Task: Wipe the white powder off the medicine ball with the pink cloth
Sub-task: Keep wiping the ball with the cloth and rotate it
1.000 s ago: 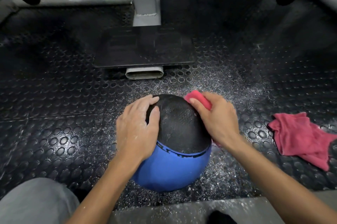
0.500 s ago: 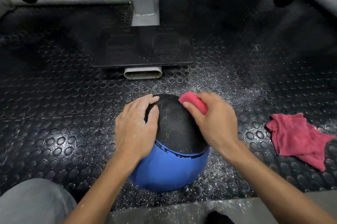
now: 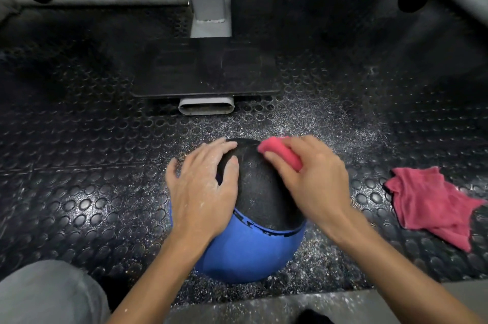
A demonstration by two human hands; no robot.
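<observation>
The right hand [image 3: 314, 183] is gripping the folded pink cloth [image 3: 281, 154], fingers curled over it, and is pressing it onto the far upper side of the medicine ball [image 3: 264, 199]. The left hand [image 3: 200, 191] is lying open on the ball's left shoulder, fingers straight, steadying it (and it is carrying white dust of its own). The ball is sitting on the studded rubber floor [image 3: 79, 191], black half up, blue half down.

Here is the danger, as I judge it: it is a round ball under a flat palm, so a hard sideways push from the cloth could be sending it rolling free. If it rolls, it is picking up the white powder [image 3: 303, 123] scattered all around it. That dusty left palm may be smearing marks back onto wiped rubber too.

A second pink rag [image 3: 427, 205] is lying well apart on the right.
</observation>
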